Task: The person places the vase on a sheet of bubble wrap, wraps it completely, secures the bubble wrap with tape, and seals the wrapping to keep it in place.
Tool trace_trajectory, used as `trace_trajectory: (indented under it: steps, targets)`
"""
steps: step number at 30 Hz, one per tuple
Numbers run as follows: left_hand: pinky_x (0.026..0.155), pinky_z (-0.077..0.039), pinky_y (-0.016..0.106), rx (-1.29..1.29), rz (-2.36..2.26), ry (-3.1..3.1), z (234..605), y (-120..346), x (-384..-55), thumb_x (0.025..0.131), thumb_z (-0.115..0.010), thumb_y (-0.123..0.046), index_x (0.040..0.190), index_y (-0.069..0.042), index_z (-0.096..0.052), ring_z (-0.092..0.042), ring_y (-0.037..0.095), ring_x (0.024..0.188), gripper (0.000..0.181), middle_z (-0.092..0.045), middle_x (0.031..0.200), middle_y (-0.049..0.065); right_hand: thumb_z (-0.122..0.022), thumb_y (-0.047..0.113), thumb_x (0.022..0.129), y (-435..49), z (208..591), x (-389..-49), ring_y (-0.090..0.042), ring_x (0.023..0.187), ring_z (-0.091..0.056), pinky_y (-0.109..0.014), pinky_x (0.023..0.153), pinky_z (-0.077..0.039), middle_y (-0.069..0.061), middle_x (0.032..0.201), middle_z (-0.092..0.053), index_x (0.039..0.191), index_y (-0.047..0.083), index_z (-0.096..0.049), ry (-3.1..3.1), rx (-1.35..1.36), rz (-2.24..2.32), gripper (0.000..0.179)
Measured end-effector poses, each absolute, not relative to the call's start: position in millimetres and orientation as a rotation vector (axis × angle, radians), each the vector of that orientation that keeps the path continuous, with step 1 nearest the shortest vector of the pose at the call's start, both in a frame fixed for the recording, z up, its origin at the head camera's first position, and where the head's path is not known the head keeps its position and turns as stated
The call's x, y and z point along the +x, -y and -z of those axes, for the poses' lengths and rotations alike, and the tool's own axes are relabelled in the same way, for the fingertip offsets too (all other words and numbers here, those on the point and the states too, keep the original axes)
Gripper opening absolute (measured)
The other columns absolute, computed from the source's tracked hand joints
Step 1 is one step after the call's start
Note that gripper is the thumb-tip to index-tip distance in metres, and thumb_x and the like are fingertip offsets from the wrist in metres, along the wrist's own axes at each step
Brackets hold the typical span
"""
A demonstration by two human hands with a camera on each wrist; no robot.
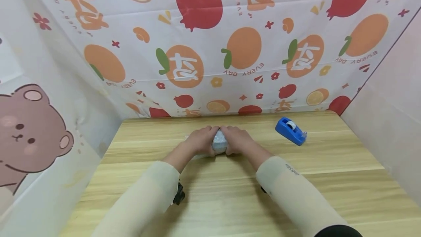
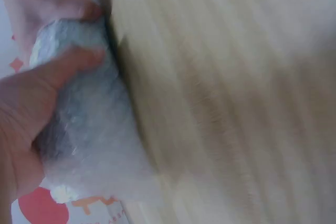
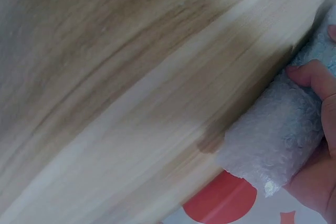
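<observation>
A roll wrapped in clear bubble wrap (image 1: 219,142) lies across the wooden table near its back edge; what is inside is hidden. My left hand (image 1: 203,140) grips the roll's left part, its thumb laid along the near side in the left wrist view. On the other part, my right hand (image 1: 237,139) grips it the same way, close beside the left. In the right wrist view the bubble wrap (image 3: 273,129) extends past the right hand as a loose, crinkled end. Another loose end of the bubble wrap (image 2: 105,166) shows beyond the left hand.
A blue tape dispenser (image 1: 291,131) with a roll of clear tape stands at the back right of the wooden table (image 1: 210,200). Behind the table hangs a fruit-print cloth (image 1: 210,57). Pale walls close in both sides, the left with a bear picture (image 1: 29,131).
</observation>
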State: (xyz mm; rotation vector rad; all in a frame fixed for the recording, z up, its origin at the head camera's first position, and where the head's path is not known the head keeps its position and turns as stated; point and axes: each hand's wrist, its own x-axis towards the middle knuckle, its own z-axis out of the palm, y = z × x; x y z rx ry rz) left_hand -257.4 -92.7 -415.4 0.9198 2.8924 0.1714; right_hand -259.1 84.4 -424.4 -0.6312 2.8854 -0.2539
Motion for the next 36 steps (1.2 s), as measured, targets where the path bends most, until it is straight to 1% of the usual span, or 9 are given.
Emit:
trace_trajectory:
  steps: [2, 7, 12, 18, 23, 26, 30, 32, 36]
  targets:
    - [0.087, -0.051, 0.049, 0.923, -0.099, -2.945, 418.5, 92.7, -253.3, 0.068, -0.088, -0.032, 0.144, -0.010, -0.038, -0.059, 0.030, 0.109, 0.094, -0.058, 0.125, 0.013, -0.088, 0.021, 0.068, -84.6, 424.0, -259.6, -0.024, 0.106, -0.055, -0.046, 0.085, -0.051, -0.006, 0.120, -0.059, 0.132, 0.017, -0.044, -2.875, -0.627, 0.271, 0.078]
    - [0.094, -0.048, 0.052, 0.900, -0.010, -3.013, 425.7, 92.5, -246.2, 0.068, -0.090, -0.026, 0.145, -0.009, -0.034, -0.058, 0.033, 0.114, 0.097, -0.057, 0.128, 0.015, -0.088, 0.021, 0.066, -85.2, 423.5, -261.1, -0.022, 0.101, -0.057, -0.043, 0.085, -0.051, -0.005, 0.116, -0.060, 0.131, 0.016, -0.045, -2.846, -0.631, 0.307, 0.078]
    - [0.096, -0.047, 0.051, 0.917, 0.021, -3.053, 430.1, 93.3, -243.2, 0.068, -0.090, -0.025, 0.142, -0.010, -0.035, -0.060, 0.033, 0.111, 0.094, -0.059, 0.124, 0.015, -0.087, 0.017, 0.065, -86.9, 421.3, -262.6, -0.019, 0.096, -0.058, -0.038, 0.085, -0.050, -0.003, 0.110, -0.060, 0.127, 0.015, -0.046, -2.773, -0.626, 0.391, 0.075]
    - [0.091, -0.049, 0.048, 0.995, 0.014, -3.080, 430.2, 95.0, -238.5, 0.065, -0.090, -0.025, 0.135, -0.008, -0.039, -0.063, 0.032, 0.102, 0.088, -0.063, 0.113, 0.015, -0.084, 0.016, 0.065, -90.5, 413.1, -260.9, -0.020, 0.093, -0.057, -0.037, 0.082, -0.048, -0.003, 0.106, -0.059, 0.122, 0.016, -0.044, -2.603, -0.552, 0.529, 0.070]
    - [0.087, -0.049, 0.046, 1.046, -0.010, -3.087, 431.5, 96.2, -235.9, 0.061, -0.093, -0.028, 0.134, -0.008, -0.040, -0.064, 0.030, 0.099, 0.092, -0.064, 0.109, 0.013, -0.083, 0.016, 0.066, -93.2, 408.8, -262.0, -0.021, 0.096, -0.056, -0.035, 0.082, -0.046, -0.004, 0.108, -0.057, 0.121, 0.013, -0.044, -2.492, -0.551, 0.575, 0.067]
    - [0.083, -0.050, 0.045, 1.067, -0.027, -3.095, 431.9, 96.3, -236.0, 0.060, -0.093, -0.028, 0.132, -0.008, -0.042, -0.064, 0.031, 0.095, 0.090, -0.065, 0.105, 0.013, -0.082, 0.016, 0.066, -94.6, 408.0, -263.5, -0.022, 0.097, -0.056, -0.034, 0.082, -0.046, -0.005, 0.109, -0.057, 0.120, 0.011, -0.044, -2.463, -0.570, 0.586, 0.067]
    - [0.076, -0.050, 0.043, 1.076, -0.048, -3.085, 430.5, 95.6, -239.1, 0.059, -0.092, -0.026, 0.128, -0.010, -0.043, -0.064, 0.030, 0.089, 0.086, -0.065, 0.102, 0.011, -0.082, 0.015, 0.065, -97.1, 409.0, -264.5, -0.022, 0.097, -0.056, -0.034, 0.082, -0.046, -0.005, 0.110, -0.056, 0.121, 0.012, -0.044, -2.459, -0.578, 0.606, 0.068]
    - [0.075, -0.049, 0.043, 1.066, -0.041, -3.065, 429.7, 95.3, -241.0, 0.059, -0.093, -0.025, 0.127, -0.013, -0.043, -0.064, 0.028, 0.088, 0.085, -0.065, 0.102, 0.010, -0.082, 0.014, 0.066, -98.4, 410.4, -263.4, -0.022, 0.098, -0.055, -0.035, 0.083, -0.046, -0.005, 0.111, -0.056, 0.122, 0.012, -0.043, -2.458, -0.584, 0.630, 0.068]
    - [0.077, -0.049, 0.043, 1.039, -0.041, -3.037, 429.5, 96.1, -242.1, 0.058, -0.093, -0.023, 0.128, -0.015, -0.042, -0.065, 0.026, 0.092, 0.087, -0.066, 0.105, 0.009, -0.082, 0.014, 0.066, -99.5, 414.5, -261.5, -0.021, 0.099, -0.055, -0.035, 0.084, -0.046, -0.005, 0.113, -0.056, 0.126, 0.013, -0.043, -2.465, -0.607, 0.666, 0.071]
